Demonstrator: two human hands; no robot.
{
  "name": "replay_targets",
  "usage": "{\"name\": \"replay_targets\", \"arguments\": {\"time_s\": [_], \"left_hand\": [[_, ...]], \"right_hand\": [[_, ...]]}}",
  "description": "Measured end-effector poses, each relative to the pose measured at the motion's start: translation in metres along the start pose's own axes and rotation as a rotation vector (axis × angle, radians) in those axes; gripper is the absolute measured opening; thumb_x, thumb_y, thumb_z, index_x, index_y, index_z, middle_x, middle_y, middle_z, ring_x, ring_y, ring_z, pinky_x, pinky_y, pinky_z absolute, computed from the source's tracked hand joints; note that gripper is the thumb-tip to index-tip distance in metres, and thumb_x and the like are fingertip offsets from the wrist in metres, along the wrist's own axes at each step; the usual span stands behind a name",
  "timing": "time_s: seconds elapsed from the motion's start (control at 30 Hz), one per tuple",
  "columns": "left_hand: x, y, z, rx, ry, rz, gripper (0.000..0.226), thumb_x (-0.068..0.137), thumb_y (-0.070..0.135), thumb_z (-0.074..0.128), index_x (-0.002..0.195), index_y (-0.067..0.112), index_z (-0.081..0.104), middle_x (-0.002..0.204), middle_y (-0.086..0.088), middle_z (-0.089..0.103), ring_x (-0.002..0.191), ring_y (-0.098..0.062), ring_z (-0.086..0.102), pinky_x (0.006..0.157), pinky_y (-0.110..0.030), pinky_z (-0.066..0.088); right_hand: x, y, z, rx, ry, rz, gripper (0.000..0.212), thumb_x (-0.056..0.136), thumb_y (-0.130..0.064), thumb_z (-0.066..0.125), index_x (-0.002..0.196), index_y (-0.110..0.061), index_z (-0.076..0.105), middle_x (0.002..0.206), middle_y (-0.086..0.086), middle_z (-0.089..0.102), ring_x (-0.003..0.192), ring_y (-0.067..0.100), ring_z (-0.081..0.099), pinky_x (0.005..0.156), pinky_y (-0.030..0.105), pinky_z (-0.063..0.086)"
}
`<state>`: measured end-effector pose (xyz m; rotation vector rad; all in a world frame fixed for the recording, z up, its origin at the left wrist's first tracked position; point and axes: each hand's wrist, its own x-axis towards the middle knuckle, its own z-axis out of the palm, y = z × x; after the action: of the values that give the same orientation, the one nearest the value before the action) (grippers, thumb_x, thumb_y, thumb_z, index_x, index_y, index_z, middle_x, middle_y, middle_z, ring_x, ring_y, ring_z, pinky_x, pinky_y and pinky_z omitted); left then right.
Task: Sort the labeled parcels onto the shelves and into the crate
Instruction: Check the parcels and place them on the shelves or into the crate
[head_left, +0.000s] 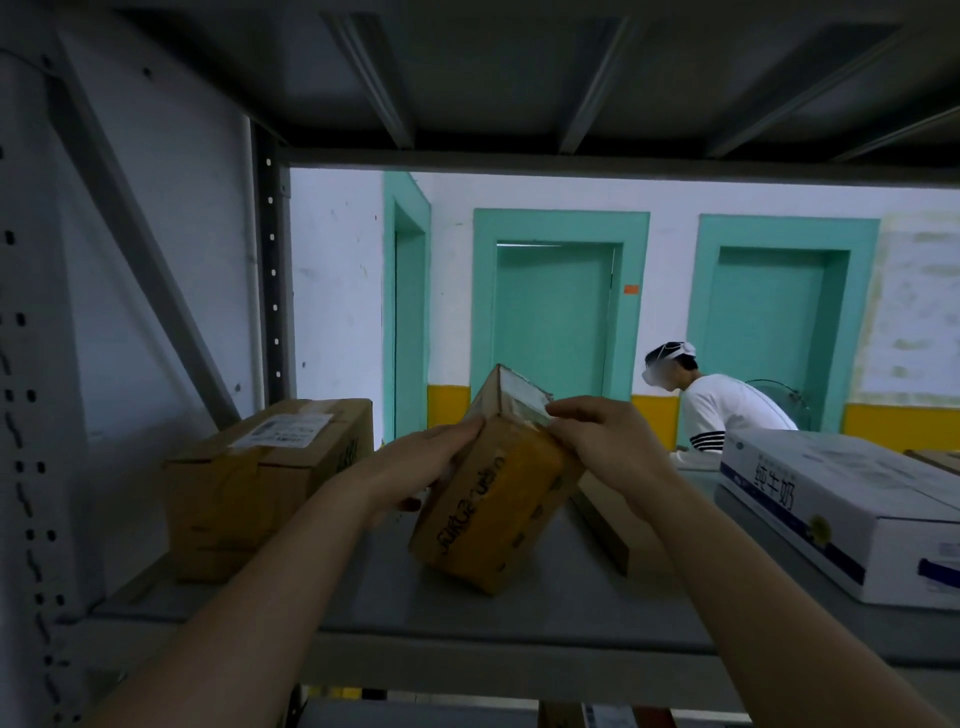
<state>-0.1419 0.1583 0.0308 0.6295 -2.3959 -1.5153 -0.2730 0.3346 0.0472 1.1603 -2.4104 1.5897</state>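
Note:
A small brown cardboard parcel (498, 499) stands tilted on the grey metal shelf (519, 608), its lower corner resting on the shelf surface. My left hand (415, 467) grips its left side. My right hand (602, 441) holds its upper right edge, fingers curled over the taped top. Black print runs along the parcel's front face. Its shipping label is not visible from here.
A taller brown box (260, 483) with a white label stands at the shelf's left. A white and blue milk carton box (852, 514) lies at the right. A flat brown box (608, 525) lies behind the parcel. A person in a white shirt (727, 410) stands beyond the shelf.

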Motion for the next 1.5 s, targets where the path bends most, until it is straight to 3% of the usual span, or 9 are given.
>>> {"name": "replay_targets", "arguments": {"time_s": [0.13, 0.27, 0.4, 0.63, 0.93, 1.0, 1.07, 1.33, 1.5], "left_hand": [[-0.003, 0.008, -0.004, -0.15, -0.037, -0.004, 0.073, 0.066, 0.091, 0.048, 0.117, 0.043, 0.066, 0.12, 0.007, 0.068, 0.112, -0.022, 0.064, 0.099, -0.054, 0.05], [-0.008, 0.009, -0.002, -0.166, -0.05, 0.016, 0.044, 0.083, 0.076, 0.052, 0.115, 0.047, 0.059, 0.12, 0.006, 0.066, 0.112, -0.024, 0.061, 0.095, -0.055, 0.052], [-0.011, 0.007, 0.0, -0.182, -0.047, 0.001, 0.031, 0.089, 0.068, 0.051, 0.113, 0.049, 0.056, 0.121, 0.004, 0.063, 0.111, -0.027, 0.061, 0.092, -0.056, 0.054], [-0.013, 0.012, 0.002, -0.17, -0.05, -0.008, 0.017, 0.093, 0.061, 0.05, 0.104, 0.05, 0.056, 0.117, 0.002, 0.062, 0.108, -0.027, 0.06, 0.088, -0.054, 0.056], [-0.022, 0.021, 0.005, -0.178, -0.059, -0.01, 0.038, 0.081, 0.067, 0.064, 0.111, 0.045, 0.057, 0.116, 0.005, 0.064, 0.108, -0.025, 0.061, 0.094, -0.06, 0.052], [-0.023, 0.022, 0.004, -0.176, -0.055, 0.006, 0.056, 0.077, 0.065, 0.069, 0.124, 0.039, 0.053, 0.118, 0.004, 0.064, 0.109, -0.025, 0.061, 0.092, -0.059, 0.053], [-0.023, 0.025, 0.002, -0.188, -0.028, 0.032, 0.05, 0.088, 0.055, 0.065, 0.132, 0.035, 0.049, 0.117, 0.003, 0.063, 0.107, -0.023, 0.061, 0.092, -0.059, 0.053], [-0.03, 0.028, -0.009, -0.182, -0.05, 0.115, 0.043, 0.09, 0.032, 0.071, 0.121, 0.048, 0.045, 0.118, 0.005, 0.064, 0.107, -0.018, 0.063, 0.093, -0.056, 0.053], [-0.033, 0.019, -0.006, -0.102, -0.035, 0.201, 0.069, 0.086, 0.029, 0.076, 0.134, 0.051, 0.032, 0.118, 0.013, 0.055, 0.105, -0.013, 0.059, 0.09, -0.051, 0.057]], "right_hand": [[0.004, -0.002, 0.001, 0.05, 0.028, -0.023, 0.037, 0.091, -0.025, 0.07, 0.127, -0.026, 0.066, 0.124, -0.003, 0.064, 0.098, 0.006, 0.059, 0.077, 0.022, 0.046], [0.006, 0.001, 0.011, 0.137, -0.073, 0.13, 0.055, 0.091, -0.04, 0.069, 0.14, -0.02, 0.053, 0.129, 0.006, 0.062, 0.107, 0.022, 0.064, 0.091, 0.041, 0.057], [-0.003, 0.003, 0.021, 0.301, -0.25, 0.323, 0.04, 0.091, -0.055, 0.057, 0.116, -0.023, 0.062, 0.114, 0.014, 0.07, 0.104, 0.033, 0.07, 0.091, 0.055, 0.057], [-0.006, 0.003, 0.015, 0.28, -0.294, 0.358, 0.045, 0.091, -0.061, 0.052, 0.112, -0.023, 0.065, 0.116, 0.017, 0.067, 0.099, 0.035, 0.073, 0.089, 0.055, 0.058], [-0.009, 0.003, 0.011, 0.351, -0.351, 0.351, 0.035, 0.09, -0.057, 0.059, 0.115, -0.032, 0.061, 0.121, 0.013, 0.063, 0.102, 0.039, 0.069, 0.092, 0.059, 0.056], [-0.009, 0.003, 0.008, 0.341, -0.347, 0.316, 0.044, 0.089, -0.056, 0.062, 0.125, -0.032, 0.058, 0.121, 0.008, 0.064, 0.104, 0.036, 0.068, 0.092, 0.057, 0.056], [-0.009, 0.001, 0.004, 0.335, -0.342, 0.272, 0.051, 0.088, -0.054, 0.066, 0.133, -0.034, 0.053, 0.124, 0.004, 0.063, 0.106, 0.034, 0.067, 0.093, 0.056, 0.056], [-0.02, 0.0, -0.007, 0.337, -0.366, 0.1, 0.084, 0.081, -0.035, 0.082, 0.146, -0.05, 0.03, 0.125, -0.002, 0.066, 0.108, 0.024, 0.069, 0.093, 0.053, 0.056], [-0.029, 0.003, -0.008, 0.3, -0.36, 0.008, 0.096, 0.077, -0.024, 0.085, 0.146, -0.052, 0.024, 0.129, -0.003, 0.057, 0.113, 0.022, 0.064, 0.092, 0.047, 0.058]]}}
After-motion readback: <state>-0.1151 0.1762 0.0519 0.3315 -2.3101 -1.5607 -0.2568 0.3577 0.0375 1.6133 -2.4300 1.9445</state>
